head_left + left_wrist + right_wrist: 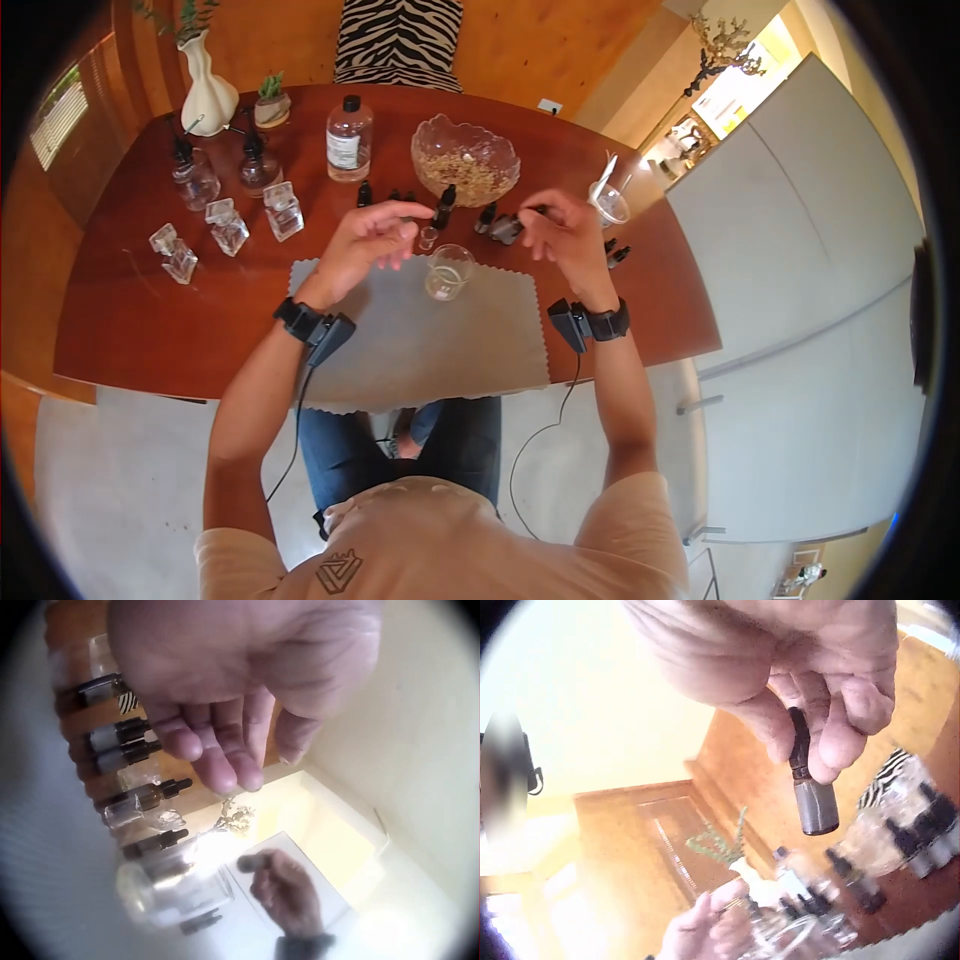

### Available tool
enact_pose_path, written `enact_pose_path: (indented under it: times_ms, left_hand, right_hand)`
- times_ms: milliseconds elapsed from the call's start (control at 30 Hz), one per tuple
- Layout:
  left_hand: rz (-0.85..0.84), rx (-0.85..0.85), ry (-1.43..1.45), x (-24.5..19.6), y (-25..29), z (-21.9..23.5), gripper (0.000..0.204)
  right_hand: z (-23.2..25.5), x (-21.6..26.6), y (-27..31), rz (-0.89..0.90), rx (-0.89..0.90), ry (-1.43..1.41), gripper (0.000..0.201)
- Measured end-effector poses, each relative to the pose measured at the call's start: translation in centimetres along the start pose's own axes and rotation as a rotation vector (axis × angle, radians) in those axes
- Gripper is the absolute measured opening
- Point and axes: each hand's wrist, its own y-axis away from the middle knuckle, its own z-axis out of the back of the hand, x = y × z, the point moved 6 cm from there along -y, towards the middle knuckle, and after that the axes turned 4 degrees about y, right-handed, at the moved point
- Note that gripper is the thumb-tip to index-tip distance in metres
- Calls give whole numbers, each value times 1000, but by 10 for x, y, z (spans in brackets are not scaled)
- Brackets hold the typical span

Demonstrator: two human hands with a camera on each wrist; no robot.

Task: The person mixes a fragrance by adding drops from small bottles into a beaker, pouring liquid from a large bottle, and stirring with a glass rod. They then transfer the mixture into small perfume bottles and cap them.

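My right hand (562,235) pinches a small dark dropper bottle (817,804) by its black top, and the bottle hangs tilted below the fingertips with a grey label on its side. Facing it across the mat, my left hand (370,245) hovers with loosely bent fingers (217,769) and holds nothing. Between and slightly below the hands, a clear glass beaker (449,283) stands on the grey mat (400,340). A tiny clear glass (428,238) sits just behind it, beside an upright dropper bottle (445,208).
Farther back are a glass bowl of brownish bits (466,165) and a large labelled bottle (349,145). Glass bottles (283,212) and a white vase (205,95) stand on the left. A clear cup (610,205) and more dark bottles (618,256) lie to the right.
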Motion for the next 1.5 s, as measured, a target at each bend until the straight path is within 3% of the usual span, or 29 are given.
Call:
enact_pose_path:
  times_ms: [100,233,267,367,467,567,667,767,833,900,967,1067,1167,1267,1367,1500]
  left_hand:
    - [-11,43,-11,-2,0,-13,37]
    - [12,83,11,6,0,-12,27]
    - [10,91,-18,4,2,-10,24]
    - [16,141,-56,-1,3,-8,21]
    - [46,223,-9,3,3,-12,24]
    - [56,273,39,3,5,-18,26]
    - [46,308,33,7,4,-19,27]
    - [44,338,39,9,4,-21,29]
    - [64,318,70,8,5,-22,30]
    - [68,330,62,10,4,-19,30]
    - [78,348,55,14,5,-19,30]
    - [81,374,56,14,4,-22,31]
    - [69,368,65,9,5,-21,31]
    - [78,381,48,9,6,-21,31]
    - [81,386,73,9,7,-25,32]
    - [74,385,102,5,8,-21,34]
  right_hand:
    - [-50,25,-1,99,118,-8,16]
    - [-89,37,-4,218,82,127,15]
    - [-93,33,-6,304,62,198,13]
    - [-96,40,-5,260,146,184,14]
    - [-90,49,-2,367,319,75,18]
    - [-82,56,2,450,353,177,23]
    - [-78,65,8,218,252,357,19]
    - [-81,56,6,358,312,345,20]
    - [-78,64,7,485,252,241,19]
    - [-78,65,6,432,240,275,20]
    - [-78,58,8,186,263,445,20]
    - [-80,54,7,285,270,370,21]
    - [-77,55,5,452,274,90,22]
    - [-81,69,14,252,256,262,16]
    - [-84,48,8,312,278,298,18]
    - [-74,50,5,324,187,48,19]
